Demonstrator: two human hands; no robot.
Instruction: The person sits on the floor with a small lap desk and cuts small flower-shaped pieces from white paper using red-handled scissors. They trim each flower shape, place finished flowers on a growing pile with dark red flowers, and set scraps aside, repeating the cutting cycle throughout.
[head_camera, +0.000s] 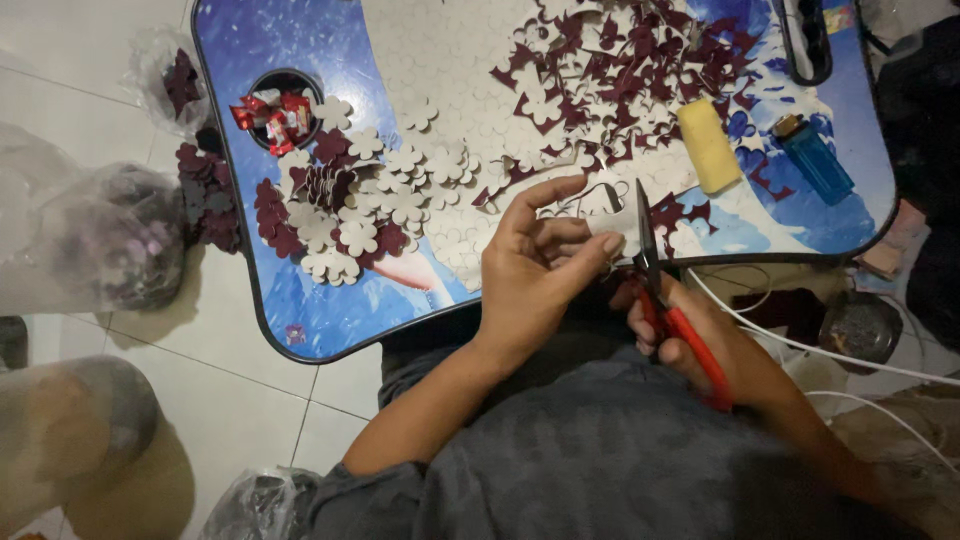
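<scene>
I see a small blue lap table (300, 300) standing on a white tiled floor (80, 90). On it lie heaped flower cut-outs (370, 205), maroon and cream scraps (620, 70), a yellow block (708, 145), a blue lighter (815, 158), and what may be wrapped sweets (275, 115) in its cup hole.

Red-handled scissors (668, 300), maroon and white flower cutouts (360, 205), blue table (300, 290)

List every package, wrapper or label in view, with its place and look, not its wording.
Candy wrappers: red and white, small, crumpled in the tray's round cup hole, upper left.
Clear plastic bags: on the floor left of the tray, holding dark cut-outs.
Small sticker: multicoloured rectangle, tray's top right corner.
</scene>
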